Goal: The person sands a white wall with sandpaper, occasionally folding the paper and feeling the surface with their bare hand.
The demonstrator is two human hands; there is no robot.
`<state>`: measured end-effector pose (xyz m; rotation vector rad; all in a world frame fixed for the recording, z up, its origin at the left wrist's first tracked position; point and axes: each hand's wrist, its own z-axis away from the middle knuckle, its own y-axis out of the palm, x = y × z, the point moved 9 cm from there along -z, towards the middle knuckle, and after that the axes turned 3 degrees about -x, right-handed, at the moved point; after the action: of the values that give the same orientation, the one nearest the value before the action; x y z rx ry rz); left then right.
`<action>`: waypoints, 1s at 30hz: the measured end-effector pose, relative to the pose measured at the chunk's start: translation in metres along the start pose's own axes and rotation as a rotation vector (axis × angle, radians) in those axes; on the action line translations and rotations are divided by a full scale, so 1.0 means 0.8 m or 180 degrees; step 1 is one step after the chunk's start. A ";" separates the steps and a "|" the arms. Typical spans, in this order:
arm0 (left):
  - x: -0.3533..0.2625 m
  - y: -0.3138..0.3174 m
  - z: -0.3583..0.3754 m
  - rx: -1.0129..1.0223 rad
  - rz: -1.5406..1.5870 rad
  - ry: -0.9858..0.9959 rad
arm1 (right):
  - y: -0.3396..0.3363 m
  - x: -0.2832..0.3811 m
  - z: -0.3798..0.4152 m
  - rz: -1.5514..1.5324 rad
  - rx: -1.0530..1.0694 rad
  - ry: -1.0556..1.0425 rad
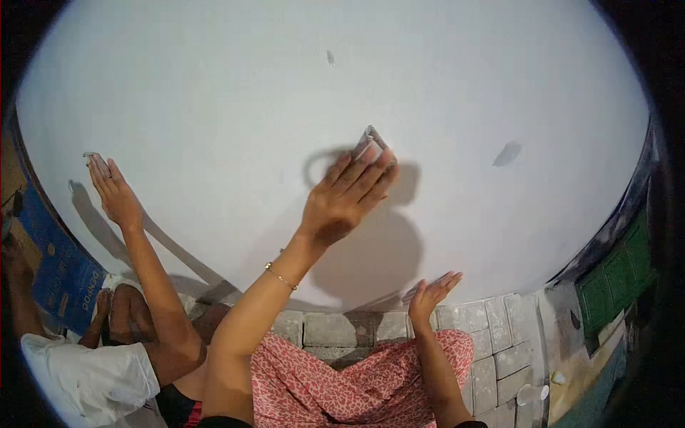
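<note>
Against the white wall (214,107), the left hand (342,200) pressed a sanding block (369,148) flat-fingered, best with even pressure, while the right hand (430,292) braced, fingers spread.

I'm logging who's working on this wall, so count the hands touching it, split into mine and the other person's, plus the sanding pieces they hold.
My hands on the wall: 2, left hand and right hand
Co-worker's hand on the wall: 1
Sanding pieces: 2, block under my left fingers, small piece at the co-worker's fingertips
Total: 5
</note>
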<state>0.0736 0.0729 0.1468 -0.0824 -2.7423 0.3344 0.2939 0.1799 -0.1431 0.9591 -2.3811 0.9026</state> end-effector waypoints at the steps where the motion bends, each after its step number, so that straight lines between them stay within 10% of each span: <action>1: -0.005 -0.002 0.004 -0.0106 0.0283 0.0167 | 0.000 0.000 -0.001 0.0014 -0.0004 0.0011; 9: -0.004 -0.038 0.028 -0.0642 0.1207 -0.0357 | -0.007 0.007 0.002 -0.0007 -0.0018 0.0009; 11: 0.025 -0.042 0.076 -0.1223 0.2640 -0.2377 | -0.007 0.007 0.002 -0.0044 -0.0035 0.0015; 17: 0.005 -0.025 0.171 -0.1631 0.4085 -0.4422 | -0.004 0.007 0.002 -0.0107 0.0141 0.0047; 30: -0.003 -0.002 0.168 -0.0970 0.4996 -0.4948 | 0.001 0.006 0.003 -0.0335 0.0171 0.0281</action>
<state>0.0258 0.0413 0.0256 -3.2261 -3.0312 0.3892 0.2898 0.1765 -0.1426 1.0330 -2.2214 0.9530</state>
